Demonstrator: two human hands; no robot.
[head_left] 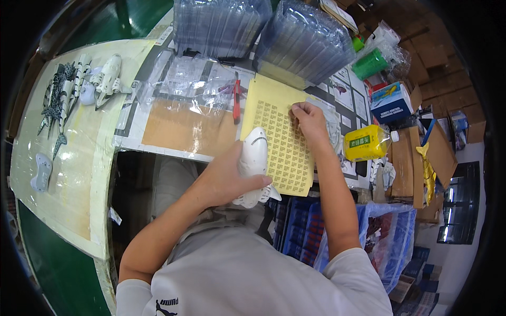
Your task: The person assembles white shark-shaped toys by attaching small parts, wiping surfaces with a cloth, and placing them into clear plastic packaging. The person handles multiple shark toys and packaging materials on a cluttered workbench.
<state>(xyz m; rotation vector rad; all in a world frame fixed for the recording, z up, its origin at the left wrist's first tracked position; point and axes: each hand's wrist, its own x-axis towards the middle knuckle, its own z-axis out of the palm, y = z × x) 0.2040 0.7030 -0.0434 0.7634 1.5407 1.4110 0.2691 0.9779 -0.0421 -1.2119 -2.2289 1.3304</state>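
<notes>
My left hand (pixel 227 181) is wrapped round a white toy shark (pixel 253 152), whose toothed snout points away from me and whose tail end sticks out below the thumb. Beneath and beside it lies a yellow sheet of small printed labels (pixel 287 152). Over the upper right part of that sheet, my right hand (pixel 311 121) has thumb and forefinger pinched together. Whatever lies between those fingertips is too small to make out. A red utility knife (pixel 236 100) rests just left of the sheet.
Stacks of clear plastic trays (pixel 303 45) stand at the back. To the right are a yellow bottle (pixel 366 142), a blue box (pixel 391 102) and a cardboard box (pixel 403 168). Toy shark parts (pixel 66 92) and a grey controller (pixel 41 173) lie on the left table (pixel 84 158).
</notes>
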